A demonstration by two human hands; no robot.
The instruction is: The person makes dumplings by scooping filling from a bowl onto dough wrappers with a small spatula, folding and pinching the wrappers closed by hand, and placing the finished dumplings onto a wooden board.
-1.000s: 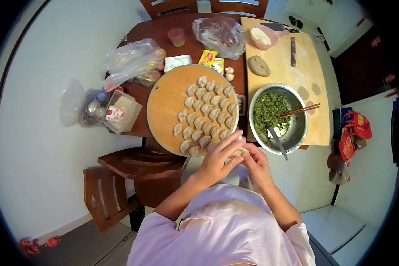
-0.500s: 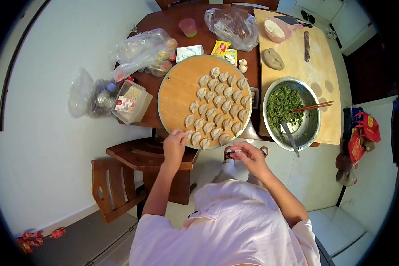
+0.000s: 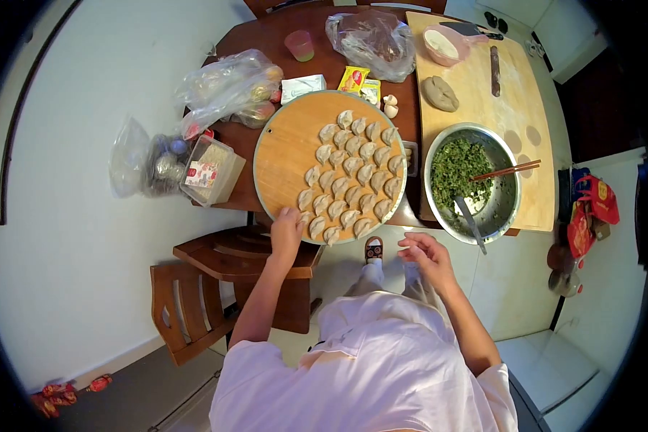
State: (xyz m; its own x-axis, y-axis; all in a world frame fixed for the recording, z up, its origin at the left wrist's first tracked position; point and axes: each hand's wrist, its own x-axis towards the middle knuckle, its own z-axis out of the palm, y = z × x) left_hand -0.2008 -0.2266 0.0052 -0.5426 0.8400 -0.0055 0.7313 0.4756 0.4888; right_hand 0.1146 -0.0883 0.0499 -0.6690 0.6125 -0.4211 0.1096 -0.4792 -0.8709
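My left hand point(image 3: 287, 234) is at the lower left rim of the round wooden board point(image 3: 284, 162), its fingers closed around something at the end of the dumpling rows, mostly hidden by the hand. Rows of folded dumplings point(image 3: 352, 166) cover the board's middle and right side. My right hand point(image 3: 426, 255) hovers beyond the board's lower right edge, fingers apart and holding nothing. To the right of the board, a steel bowl point(image 3: 510, 209) contains chopped green filling point(image 3: 457, 169), with chopsticks point(image 3: 507, 170) and a metal-coloured utensil point(image 3: 471, 225) leaning in it.
A pale board point(image 3: 475, 108) bears dough point(image 3: 440, 94), a rolling pin point(image 3: 495, 71), flat wrappers point(image 3: 523, 164) and a pink flour bowl point(image 3: 441, 48). Plastic bags point(image 3: 227, 90), a cup point(image 3: 299, 46) and a clear box point(image 3: 212, 172) lie left. A chair point(image 3: 230, 252) stands below.
My hands have separated from their shared hold on a piece of dough. My left hand has moved to the board's lower left; my right has drawn back rightward and opened.
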